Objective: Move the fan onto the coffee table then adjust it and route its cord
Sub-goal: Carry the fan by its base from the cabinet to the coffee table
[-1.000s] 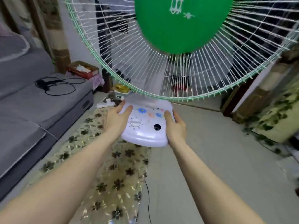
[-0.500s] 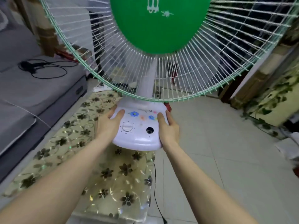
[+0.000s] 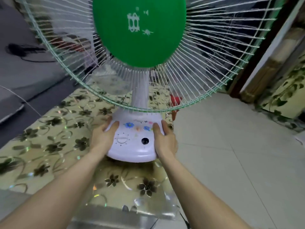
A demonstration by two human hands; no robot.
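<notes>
The fan has a pale lilac base (image 3: 133,149) with flower prints, a dial and a dark hole, a white neck, and a wire cage around a green centre disc (image 3: 139,30). My left hand (image 3: 103,138) grips the base's left side and my right hand (image 3: 164,140) grips its right side. The base is over the right part of the coffee table (image 3: 54,146), which is covered in a cream cloth with dark flowers; whether it touches the cloth I cannot tell. A thin black cord (image 3: 185,220) shows by the table's near right corner.
A grey sofa (image 3: 24,76) runs along the left, with a black corded device (image 3: 21,50) lying on it. Pale floor tiles (image 3: 231,154) spread to the right. A leaf-patterned curtain (image 3: 283,90) and a dark door frame stand at the far right. Something red (image 3: 175,100) sits behind the fan.
I have come closer to the table, and the fan has moved down and over the flowered cloth, both hands still on its base. The cage now fills more of the view.
</notes>
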